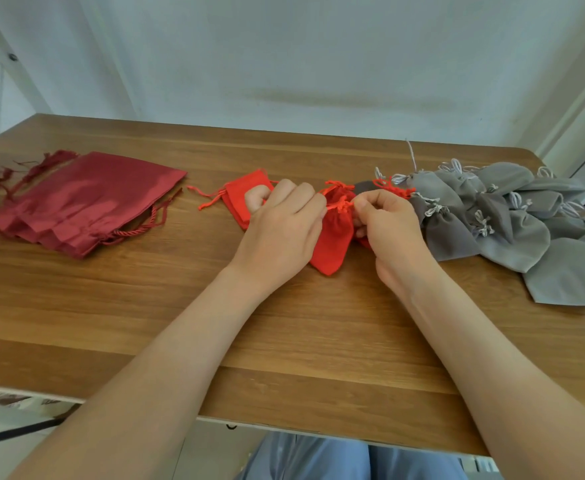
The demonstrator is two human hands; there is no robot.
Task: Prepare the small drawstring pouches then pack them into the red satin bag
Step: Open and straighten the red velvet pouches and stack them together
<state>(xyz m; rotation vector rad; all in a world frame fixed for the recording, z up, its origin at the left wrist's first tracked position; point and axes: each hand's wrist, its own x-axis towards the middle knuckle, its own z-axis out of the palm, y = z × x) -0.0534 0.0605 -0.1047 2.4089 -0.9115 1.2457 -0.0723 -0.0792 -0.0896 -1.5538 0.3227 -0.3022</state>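
Wooden tabletop (138,317) against a pale wall (284,64); person sat at the near edge, both bare forearms reaching in.

Left-hand grip (280,230) was clenched on the red drawstring (340,204) of a small red pouch (332,242), fingertips pinching the cord at the left of the neck. Right-hand grip (389,223) pinched the same cord from the right, thumb and forefinger tight together, other fingers curled under. Cord was bunched between the two pinches, right at the gathered neck. Pouch body pointed back toward the person. Its lower corner was on or just above the wood, couldn't tell which.

Left thumb stuck out over a second red pouch (237,199), which lay flat just left of that hand with its cord trailing loose to the left. Behind the held pouch, another red neck with knotted cord (393,188), beside a dark brown-grey pouch (363,186). A scrap of red showed under the right fingers; couldn't tell which pouch it belonged to.

Further right: heap of grey pouches (512,220) with pale cords, overlapping, running out to the tabletop's right edge, nearest ones just beside the right hand.

Far left, well apart from both hands: red satin bag (76,202), dark red, lying flat, twisted cords trailing from it.

Below the near edge, blue trousers (318,459).
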